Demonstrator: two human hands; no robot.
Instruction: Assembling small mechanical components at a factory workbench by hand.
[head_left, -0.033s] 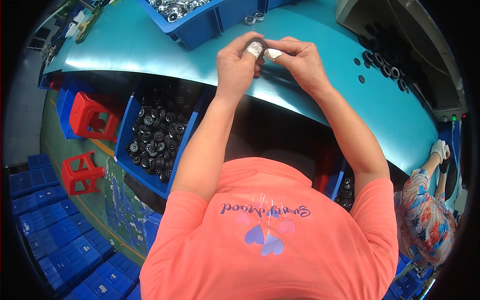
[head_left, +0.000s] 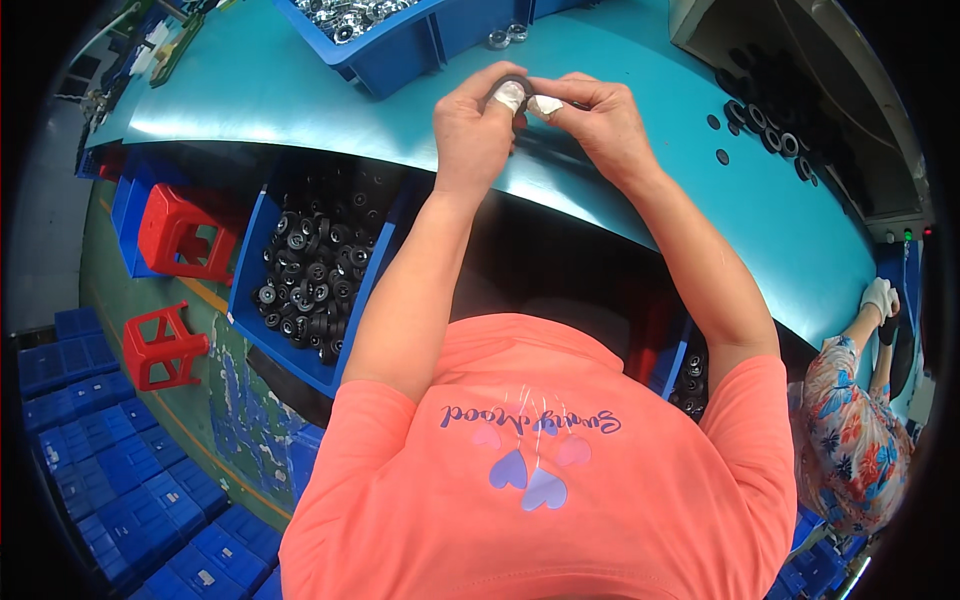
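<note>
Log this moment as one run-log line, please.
left hand: gripping black ring | right hand: beside ring, contact unclear | blue bin: on teal bench

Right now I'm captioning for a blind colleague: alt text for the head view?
A person's left hand grips a black ring at a teal table, right hand close beside it, both thumbs white-wrapped. Beyond stands a blue bin of shiny parts.

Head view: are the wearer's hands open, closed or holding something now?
Left hand: closed, holding a black ring.
Right hand: closed at the ring; whether it grips anything cannot be told.
</note>
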